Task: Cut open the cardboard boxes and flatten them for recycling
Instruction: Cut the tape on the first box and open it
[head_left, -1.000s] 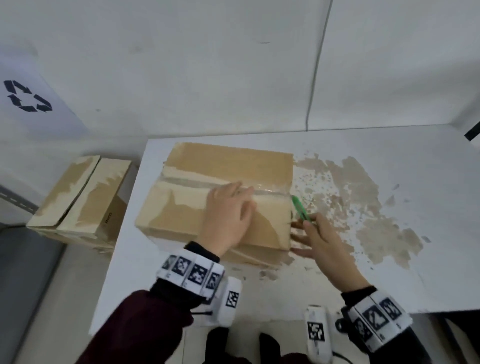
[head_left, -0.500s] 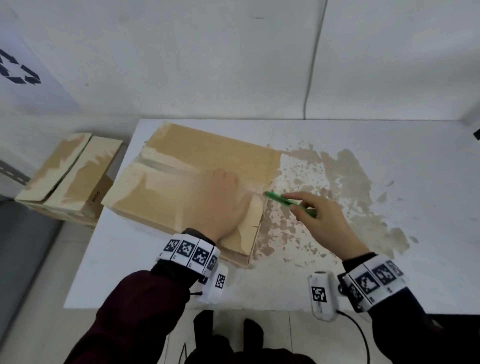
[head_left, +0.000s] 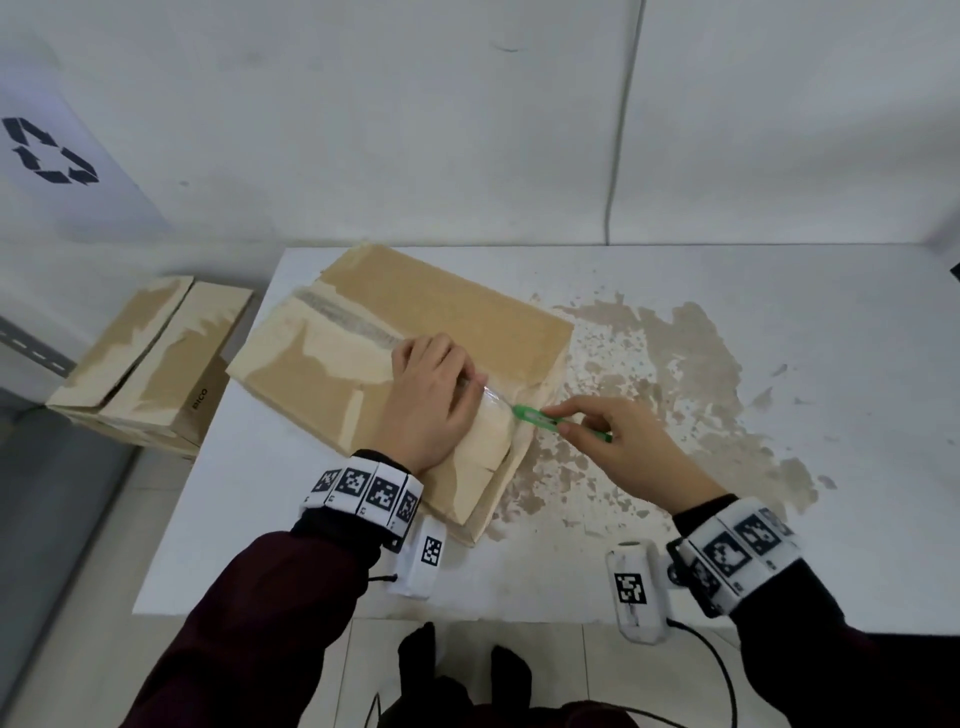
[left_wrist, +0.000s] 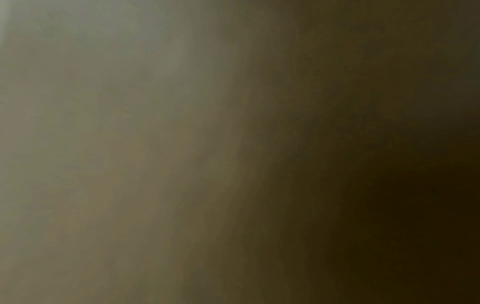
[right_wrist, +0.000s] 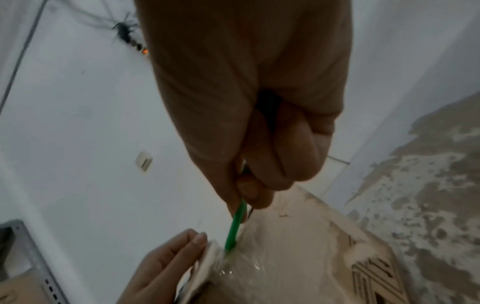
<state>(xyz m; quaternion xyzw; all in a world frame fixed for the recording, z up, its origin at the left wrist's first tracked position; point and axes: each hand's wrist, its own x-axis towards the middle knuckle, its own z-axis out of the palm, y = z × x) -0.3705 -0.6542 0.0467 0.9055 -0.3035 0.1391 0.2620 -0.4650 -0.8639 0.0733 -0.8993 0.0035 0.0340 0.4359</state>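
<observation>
A brown cardboard box (head_left: 447, 322) with torn, pale patches lies skewed on the white table (head_left: 779, 291). A strip of clear tape (head_left: 491, 397) runs along its top seam. My left hand (head_left: 431, 395) lies flat on the box top, fingers straight, pressing it down. My right hand (head_left: 597, 431) pinches a thin green cutter (head_left: 540, 417), whose tip sits at the tape near the box's right end. In the right wrist view the green cutter (right_wrist: 235, 228) points into the crumpled tape (right_wrist: 233, 265) beside the left fingers (right_wrist: 179, 246). The left wrist view is dark and blurred.
A second taped cardboard box (head_left: 150, 364) sits lower, left of the table. A wall panel with a recycling symbol (head_left: 49, 156) stands at far left. The table's surface coating is peeled off in a brown patch (head_left: 675, 374) right of the box. A cable (head_left: 623, 119) runs down the wall.
The box has swung so its right end points nearer to me. My right hand with the cutter moved from beside the box's right side up to the tape seam.
</observation>
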